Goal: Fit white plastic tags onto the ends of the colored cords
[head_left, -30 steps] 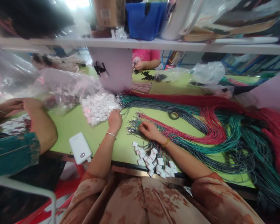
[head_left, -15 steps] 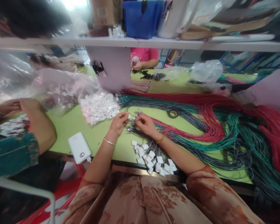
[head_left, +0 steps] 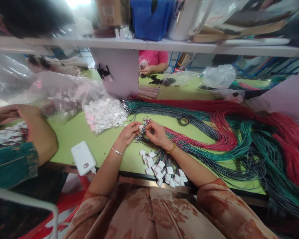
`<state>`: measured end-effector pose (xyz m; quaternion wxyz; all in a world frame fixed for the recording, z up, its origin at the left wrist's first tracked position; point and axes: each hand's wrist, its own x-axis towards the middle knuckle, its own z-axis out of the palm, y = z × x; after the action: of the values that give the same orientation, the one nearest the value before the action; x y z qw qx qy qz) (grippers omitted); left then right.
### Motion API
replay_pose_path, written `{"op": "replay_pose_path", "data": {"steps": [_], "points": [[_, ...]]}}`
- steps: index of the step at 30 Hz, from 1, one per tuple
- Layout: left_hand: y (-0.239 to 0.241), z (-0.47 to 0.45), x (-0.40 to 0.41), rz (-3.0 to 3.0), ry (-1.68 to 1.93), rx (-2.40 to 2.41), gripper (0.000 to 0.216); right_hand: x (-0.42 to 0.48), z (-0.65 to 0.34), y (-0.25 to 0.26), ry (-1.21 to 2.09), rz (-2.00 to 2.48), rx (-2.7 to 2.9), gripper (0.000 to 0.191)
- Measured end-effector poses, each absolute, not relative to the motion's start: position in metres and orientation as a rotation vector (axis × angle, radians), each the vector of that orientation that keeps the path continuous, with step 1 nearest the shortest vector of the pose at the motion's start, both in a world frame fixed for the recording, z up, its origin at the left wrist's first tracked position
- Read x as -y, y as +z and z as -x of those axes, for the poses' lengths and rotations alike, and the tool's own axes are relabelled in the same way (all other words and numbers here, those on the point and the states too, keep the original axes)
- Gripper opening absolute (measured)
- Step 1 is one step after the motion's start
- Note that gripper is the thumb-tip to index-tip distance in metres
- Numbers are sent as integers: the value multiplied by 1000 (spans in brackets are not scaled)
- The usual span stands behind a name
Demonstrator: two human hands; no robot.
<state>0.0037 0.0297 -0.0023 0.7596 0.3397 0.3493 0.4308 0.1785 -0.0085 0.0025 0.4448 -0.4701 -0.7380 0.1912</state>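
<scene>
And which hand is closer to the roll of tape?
Right. The right hand is left of the roll of tape; the left hand is farther left, past the right one.

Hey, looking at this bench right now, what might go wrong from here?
The small white connector pinched in the left hand could slip, since only the fingertips seem to hold it.

Red wires and green wires run close together, their ends bunched by the right hand, so colours might get mixed up.

The connector pile reaches the table's front edge; a forearm might knock pieces off.
</scene>
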Motion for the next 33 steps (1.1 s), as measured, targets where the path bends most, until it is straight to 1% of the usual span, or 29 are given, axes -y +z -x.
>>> {"op": "replay_pose_path", "data": {"steps": [6,8,11,13,17,19,25,33], "points": [[-2,-9,-26,-848,934,-814,27,8,-180,4,481,1199,1856,6],[-1,-12,-24,-862,952,-845,27,6,-180,0,553,1208,1812,8],[0,-17,-22,-886,983,-884,27,2,-181,-6,746,1244,1699,15],[1,-19,-21,-901,990,-899,25,1,-182,-8,787,1250,1687,17],[4,-23,-19,-825,981,-885,19,3,-184,-7,519,1219,1841,11],[4,-23,-20,-798,967,-890,15,5,-184,-6,442,1210,1878,8],[2,-13,-28,-674,1032,-925,8,8,-186,-4,517,1219,1786,4],[5,-11,-27,-671,917,-780,16,12,-184,1,515,1155,1828,4]]}}
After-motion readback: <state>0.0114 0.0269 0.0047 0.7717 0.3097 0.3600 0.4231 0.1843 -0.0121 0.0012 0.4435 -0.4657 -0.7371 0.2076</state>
